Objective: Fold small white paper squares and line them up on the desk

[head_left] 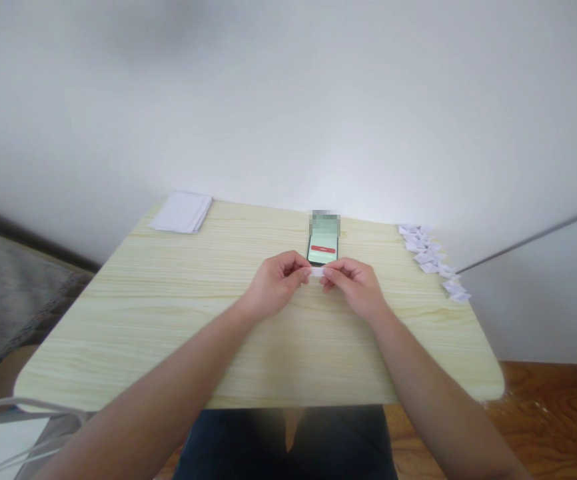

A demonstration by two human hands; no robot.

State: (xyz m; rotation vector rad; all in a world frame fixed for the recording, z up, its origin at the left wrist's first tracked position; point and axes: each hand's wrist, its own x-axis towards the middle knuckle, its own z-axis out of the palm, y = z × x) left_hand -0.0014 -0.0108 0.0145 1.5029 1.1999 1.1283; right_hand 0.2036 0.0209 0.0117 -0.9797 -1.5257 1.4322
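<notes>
My left hand (277,280) and my right hand (352,283) meet over the middle of the pale wooden table (168,320). Both pinch a small white folded piece of paper (317,271) between thumb and fingertips, one at each end. The fingers of each hand are curled closed around it. Just beyond the hands a phone (323,243) lies flat with its screen lit.
A stack of white paper sheets (181,212) lies at the table's far left corner. Several small folded white paper shapes (431,259) line the far right edge. A white wall stands behind; wooden floor shows at the right, and white cables at the lower left.
</notes>
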